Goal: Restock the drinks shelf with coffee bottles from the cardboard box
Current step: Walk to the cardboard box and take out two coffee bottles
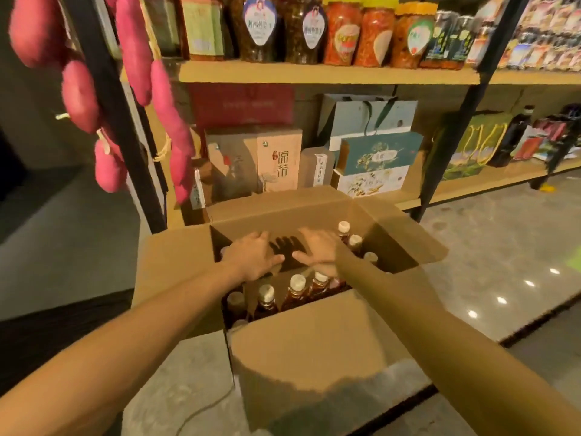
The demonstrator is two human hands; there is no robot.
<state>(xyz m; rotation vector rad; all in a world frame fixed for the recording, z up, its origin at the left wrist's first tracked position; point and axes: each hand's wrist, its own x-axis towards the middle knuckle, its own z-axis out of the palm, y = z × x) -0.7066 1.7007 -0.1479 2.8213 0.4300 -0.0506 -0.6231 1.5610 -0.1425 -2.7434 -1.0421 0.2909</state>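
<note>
Reaching down into the open brown cardboard box on the floor, I had my left hand and right hand side by side. Both lay flat with fingers spread, pressing on a loose cardboard sheet over the far rows and gripping nothing. The brown coffee bottles with pale screw caps stood upright in the box, one row near my wrists and a few more in the far right corner. I judged the restocking barely begun: the box looked close to full, I saw no matching bottle on the wooden shelves beyond, and every bottle was left to move. The box sat on a glossy grey stone floor, just in front of the low shelf of paper gift boxes. Jars of red pickles lined the upper board, and pink sausages hung at the left by a black metal post.
</note>
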